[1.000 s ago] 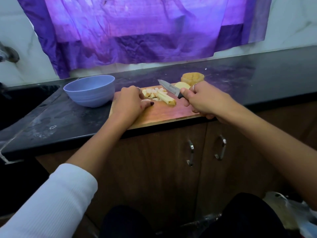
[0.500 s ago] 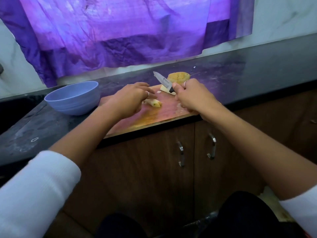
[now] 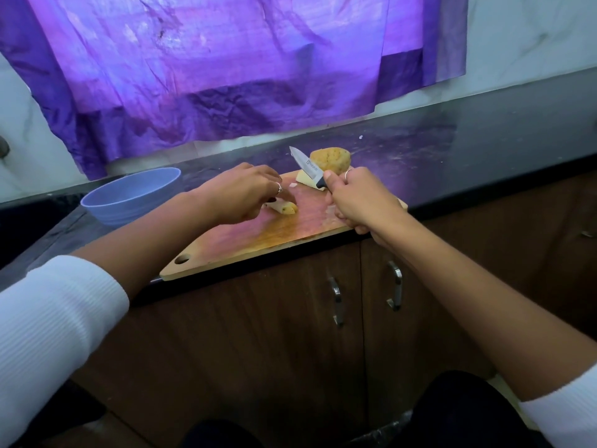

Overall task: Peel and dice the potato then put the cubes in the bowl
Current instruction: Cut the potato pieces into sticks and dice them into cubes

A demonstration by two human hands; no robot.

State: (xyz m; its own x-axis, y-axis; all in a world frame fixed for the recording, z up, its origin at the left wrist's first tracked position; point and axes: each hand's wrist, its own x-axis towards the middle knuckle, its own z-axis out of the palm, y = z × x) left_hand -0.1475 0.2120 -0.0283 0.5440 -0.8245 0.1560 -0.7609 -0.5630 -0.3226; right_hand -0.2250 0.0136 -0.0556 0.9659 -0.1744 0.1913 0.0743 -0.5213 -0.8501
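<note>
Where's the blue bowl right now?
The blue bowl sits on the black counter, left of the cutting board, beyond the left hand.

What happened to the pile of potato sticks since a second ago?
The left hand gathered most of the cut sticks off the cutting board; only one potato piece shows by its fingers, and where the rest went is hidden. The right hand still grips the knife, blade raised. The blue bowl and the potato chunk stayed put.

bowl: pale blue | cutting board: tan wood | cloth: purple | sleeve: white ribbed | countertop: black
</note>
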